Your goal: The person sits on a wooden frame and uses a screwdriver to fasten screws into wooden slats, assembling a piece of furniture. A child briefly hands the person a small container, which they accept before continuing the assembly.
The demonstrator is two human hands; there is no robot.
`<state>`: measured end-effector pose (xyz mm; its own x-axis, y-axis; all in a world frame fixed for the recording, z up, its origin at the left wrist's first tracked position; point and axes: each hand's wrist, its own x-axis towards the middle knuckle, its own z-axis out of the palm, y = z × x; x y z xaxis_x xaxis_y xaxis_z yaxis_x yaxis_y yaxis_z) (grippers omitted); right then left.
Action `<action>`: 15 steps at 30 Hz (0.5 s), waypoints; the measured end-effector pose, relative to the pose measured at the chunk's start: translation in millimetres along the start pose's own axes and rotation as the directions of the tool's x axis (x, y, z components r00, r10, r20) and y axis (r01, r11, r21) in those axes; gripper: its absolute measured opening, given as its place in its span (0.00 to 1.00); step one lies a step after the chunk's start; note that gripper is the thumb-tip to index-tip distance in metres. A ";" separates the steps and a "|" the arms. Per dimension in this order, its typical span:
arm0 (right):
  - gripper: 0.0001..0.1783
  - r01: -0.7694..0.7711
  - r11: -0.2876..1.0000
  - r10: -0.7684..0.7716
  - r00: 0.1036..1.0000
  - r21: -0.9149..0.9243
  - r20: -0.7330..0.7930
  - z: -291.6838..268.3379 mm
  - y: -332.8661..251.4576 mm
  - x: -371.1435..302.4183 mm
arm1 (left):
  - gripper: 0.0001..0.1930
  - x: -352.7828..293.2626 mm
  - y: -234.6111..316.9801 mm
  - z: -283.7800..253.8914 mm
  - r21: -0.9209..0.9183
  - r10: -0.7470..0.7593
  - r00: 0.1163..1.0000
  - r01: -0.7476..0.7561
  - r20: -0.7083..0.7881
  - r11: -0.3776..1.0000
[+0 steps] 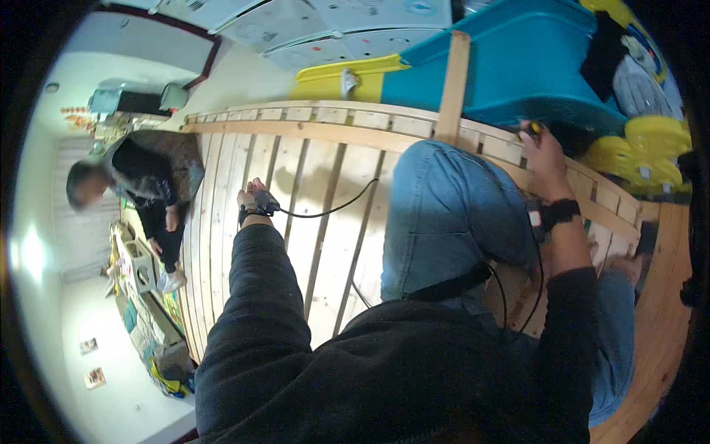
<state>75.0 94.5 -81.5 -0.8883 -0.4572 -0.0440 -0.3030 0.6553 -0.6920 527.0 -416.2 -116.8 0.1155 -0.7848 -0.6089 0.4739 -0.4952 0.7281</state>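
Observation:
I kneel on a pale wooden slatted bed frame (325, 222). My left hand (253, 194) rests flat on a slat near the frame's left side, a black wrist device with a cable strapped above it. My right hand (538, 144) reaches to the frame's far rail (488, 148) and grips a small yellow-and-black tool (534, 128) at its edge. An upright wooden post (452, 85) stands on the rail just left of that hand. My knee in blue jeans (451, 207) sits between the two hands.
Another person (148, 177) in dark clothes crouches at the frame's left edge. A teal and yellow plastic slide (510, 66) stands behind the far rail. Yellow toy parts (636, 148) lie at right. A low shelf with toys (140, 296) is on the floor at left.

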 end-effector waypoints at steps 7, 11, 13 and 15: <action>0.13 0.080 0.994 -0.079 0.997 0.072 -0.008 1.0 4.3 -0.2 | 0.28 -16.7 56.1 -29.4 -0.230 0.136 0.979 -0.169 -0.154 0.958; 0.13 0.054 0.996 -0.053 0.998 0.077 -0.021 7.2 19.1 7.5 | 0.27 8.9 91.0 -63.2 -0.123 0.204 0.964 -0.226 -0.168 0.966; 0.12 0.039 0.999 -0.038 0.999 0.034 -0.007 10.6 27.3 10.4 | 0.26 34.1 115.1 -71.8 -0.276 0.185 0.950 -0.254 -0.252 0.927; 0.12 0.054 0.998 -0.054 0.998 0.023 -0.028 12.7 33.1 11.7 | 0.33 55.9 143.3 -83.3 -0.190 0.252 0.943 -0.294 -0.216 0.937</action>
<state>59.0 103.2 -114.1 -0.8800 -0.4748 0.0134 -0.3429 0.6154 -0.7097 674.1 -500.0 -72.7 0.4173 -0.7845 -0.4587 0.5757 -0.1624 0.8014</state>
